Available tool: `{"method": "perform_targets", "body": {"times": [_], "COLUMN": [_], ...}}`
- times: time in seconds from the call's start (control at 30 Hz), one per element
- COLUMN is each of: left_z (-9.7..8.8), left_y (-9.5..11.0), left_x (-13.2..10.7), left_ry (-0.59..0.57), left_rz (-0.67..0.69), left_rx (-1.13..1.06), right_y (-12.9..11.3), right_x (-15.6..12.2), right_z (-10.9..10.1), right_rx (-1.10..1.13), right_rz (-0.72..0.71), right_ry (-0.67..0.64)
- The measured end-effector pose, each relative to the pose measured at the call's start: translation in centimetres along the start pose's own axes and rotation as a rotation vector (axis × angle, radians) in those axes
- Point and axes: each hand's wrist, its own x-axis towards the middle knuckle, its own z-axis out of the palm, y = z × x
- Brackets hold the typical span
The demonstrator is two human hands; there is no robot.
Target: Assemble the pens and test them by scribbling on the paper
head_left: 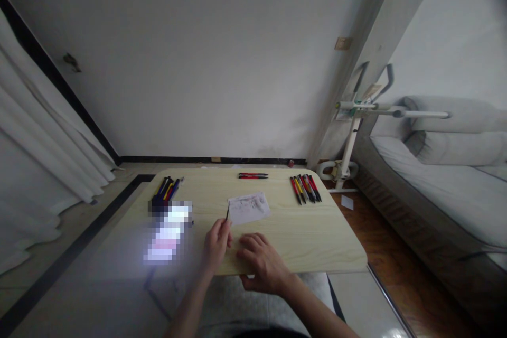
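My left hand (217,243) is closed on a thin dark stick (227,213), perhaps a pen refill, which points up and away beside the paper's left edge. A white sheet of paper (247,211) with dark scribbles lies just beyond my hands. My right hand (263,264) rests at the table's near edge, fingers spread over the top and thumb lower at the rim; no object shows in it. A row of red, yellow and black pens (306,189) lies to the right. Two red-and-black pens (252,175) lie near the far edge.
On the table (332,245), more dark pens (164,189) lie at the left, beside a bright, pixelated phone-like shape (168,235). A white wall rises behind. White exercise equipment (348,142) and a grey sofa (443,169) stand to the right; a curtain (43,153) hangs at left.
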Motion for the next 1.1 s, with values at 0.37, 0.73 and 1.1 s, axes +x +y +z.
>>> {"method": "perform_targets", "body": {"times": [0.37,0.73,1.1], "left_z": [0.0,0.1,0.1], "left_y": [-0.7,-0.8,-0.8], "left_x": [0.1,0.1,0.2], "left_ry": [-0.001,-0.001,-0.015], "left_rz": [0.043,0.039,0.007], "left_rx": [0.023,0.044,0.039], "right_y": [0.2,0.3,2.9], "right_x": [-0.4,-0.6,0.1], "right_z": [0.3,0.5,0.4], "right_rx": [-0.029,-0.022,0.049], "right_rz": [-0.047,-0.127,0.045], "right_ry": [-0.05,-0.018,0.172]}}
